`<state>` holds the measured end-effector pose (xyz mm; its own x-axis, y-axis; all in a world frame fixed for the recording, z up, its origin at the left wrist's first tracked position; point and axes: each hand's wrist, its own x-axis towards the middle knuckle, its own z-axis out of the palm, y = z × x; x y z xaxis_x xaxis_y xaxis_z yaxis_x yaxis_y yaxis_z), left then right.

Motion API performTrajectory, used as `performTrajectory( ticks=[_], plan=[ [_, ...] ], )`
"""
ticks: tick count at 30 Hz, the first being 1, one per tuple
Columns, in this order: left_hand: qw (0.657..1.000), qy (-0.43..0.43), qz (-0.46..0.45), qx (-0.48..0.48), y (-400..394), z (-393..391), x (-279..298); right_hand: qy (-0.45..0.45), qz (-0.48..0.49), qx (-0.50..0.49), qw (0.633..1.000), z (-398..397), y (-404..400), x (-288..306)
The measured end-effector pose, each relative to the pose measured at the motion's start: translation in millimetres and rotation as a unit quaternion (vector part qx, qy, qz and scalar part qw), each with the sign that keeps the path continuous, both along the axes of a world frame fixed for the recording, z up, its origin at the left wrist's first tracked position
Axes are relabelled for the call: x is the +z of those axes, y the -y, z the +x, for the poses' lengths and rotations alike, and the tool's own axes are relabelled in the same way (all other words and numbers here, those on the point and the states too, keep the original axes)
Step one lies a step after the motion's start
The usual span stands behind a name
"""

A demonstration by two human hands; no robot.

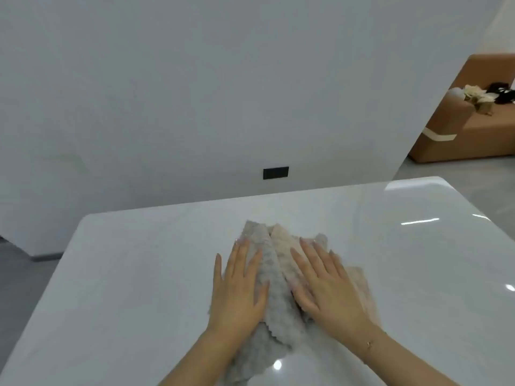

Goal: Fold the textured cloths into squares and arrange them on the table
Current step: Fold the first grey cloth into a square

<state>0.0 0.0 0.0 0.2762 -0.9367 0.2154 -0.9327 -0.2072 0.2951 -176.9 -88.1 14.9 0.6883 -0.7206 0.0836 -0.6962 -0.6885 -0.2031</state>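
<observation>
Glossy white table (139, 274), lights glinting off it, set against a plain grey wall (195, 79) with a black socket (276, 173). Both hands flat, fingers straight: left hand (239, 288) and right hand (326, 285) press the fuzzy cloths (274, 274) mid-table, toward the near edge. A tan sofa (473, 129) sits beyond the far right corner.

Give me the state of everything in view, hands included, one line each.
Left hand: flat, fingers straight, pressing on the grey cloth.
Right hand: flat, fingers straight, pressing on the beige cloth.
Grey cloth: on the table, bunched, not yet a square.
Beige cloth: beside and partly over the grey one, unfolded.
Table: glossy white, bearing both cloths.
</observation>
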Motion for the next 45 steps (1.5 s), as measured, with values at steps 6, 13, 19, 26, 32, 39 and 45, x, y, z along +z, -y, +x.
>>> performTrajectory(
  ticks=[6,13,19,26,32,39,45],
  plan=[
    [0.987,-0.148,-0.037,0.046,0,-15,-79,0.072,-0.04,0.018,0.996,4,5,-75],
    [0.952,-0.226,-0.2,0.044,8,-7,-136,0.146,-0.138,0.061,0.978,0,6,-132],
    [0.904,-0.36,-0.23,0.017,-3,-1,-135,0.192,-0.121,0.073,0.971,-7,7,-142],
    [0.784,-0.534,-0.308,0.076,-40,-6,-120,0.181,-0.134,0.095,0.97,-18,1,-143],
    [0.671,-0.652,-0.331,0.12,-98,26,-120,0.182,-0.15,0.102,0.966,-23,-3,-143],
    [0.669,-0.569,-0.405,0.253,-135,58,-130,0.142,-0.255,0.186,0.938,-13,-38,-137],
    [0.942,-0.067,-0.264,0.196,-118,32,-137,0.088,-0.257,0.129,0.954,38,-67,-137]
  ],
)
